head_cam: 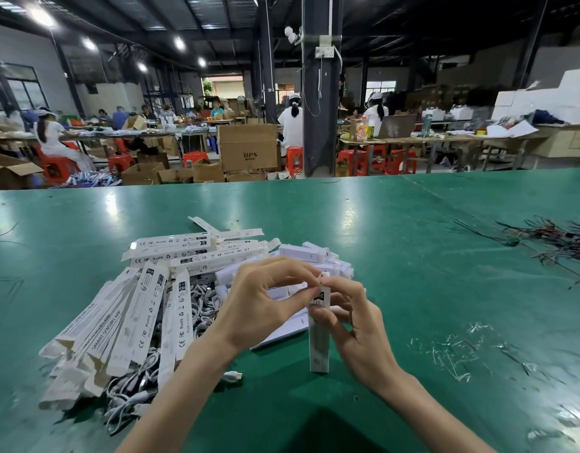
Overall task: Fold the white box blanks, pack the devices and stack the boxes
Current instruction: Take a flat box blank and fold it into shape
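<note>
Factory hall, wide and dim, stretches away behind: workers in white (291, 125) sit on red plastic stools (54, 168) at distant tables, and a brown cardboard carton (247, 147) stands beside a dark pillar (321, 109). Up close, a green-topped bench (412, 223) fills the foreground.

A person's two bare forearms reach in from the bottom edge. The right hand (357, 325) grips a narrow white cardboard box (318, 341), which stands upright with its lower end on the bench; the fingers curl round its upper half. The left hand (259, 308) meets it at the top, thumb and forefinger pinching the box's upper end, the other fingers loosely curled. Whether the top flap is tucked in I cannot tell, since fingertips cover it.

Left of the hands lies a loose heap of flat white box blanks (141, 308), printed with small marks and grey lettering, fanned out and overlapping. Just behind the hands sits a cluster of white oblong plastic devices (301, 253). White cables (203, 302) tangle beneath and between the blanks. Far to the right on the bench, well apart, lies a tangle of red and black wires (556, 240).
</note>
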`<state>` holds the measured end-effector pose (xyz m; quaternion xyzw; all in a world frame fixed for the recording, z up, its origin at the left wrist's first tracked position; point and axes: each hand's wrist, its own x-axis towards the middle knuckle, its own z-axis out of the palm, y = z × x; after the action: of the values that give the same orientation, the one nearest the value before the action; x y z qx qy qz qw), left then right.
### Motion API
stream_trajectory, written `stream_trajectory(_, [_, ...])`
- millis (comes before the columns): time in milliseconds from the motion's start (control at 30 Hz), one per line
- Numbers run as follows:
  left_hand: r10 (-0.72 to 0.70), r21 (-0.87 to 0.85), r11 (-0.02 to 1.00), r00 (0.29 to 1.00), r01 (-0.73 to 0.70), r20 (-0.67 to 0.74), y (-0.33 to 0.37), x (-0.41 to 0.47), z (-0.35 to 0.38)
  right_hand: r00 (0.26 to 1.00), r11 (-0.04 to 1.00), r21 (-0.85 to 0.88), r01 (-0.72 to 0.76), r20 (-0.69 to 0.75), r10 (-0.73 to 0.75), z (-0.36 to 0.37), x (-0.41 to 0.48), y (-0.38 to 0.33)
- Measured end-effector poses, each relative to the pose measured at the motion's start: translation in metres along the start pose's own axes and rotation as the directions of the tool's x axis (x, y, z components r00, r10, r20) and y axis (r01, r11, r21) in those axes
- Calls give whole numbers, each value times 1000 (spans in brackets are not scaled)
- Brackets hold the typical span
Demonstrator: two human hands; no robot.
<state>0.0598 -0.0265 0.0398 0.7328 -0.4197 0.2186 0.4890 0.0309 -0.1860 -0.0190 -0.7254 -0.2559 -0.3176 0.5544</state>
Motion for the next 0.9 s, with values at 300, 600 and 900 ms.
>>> stream_trajectory(300, [-304,-203,930,952,306,42,-17,-24,16,992,987,100,-125,38,121,-8,4,-1])
stream_trajectory(600, [-331,242,923,938,298,108,-38,-42,27,892,860,455,-232,-253,375,-59,34,2])
stream_trajectory(900, [-375,704,603,912,375,-165,-77,-49,-3,949,645,-734,-213,-313,-44,-113,19,69])
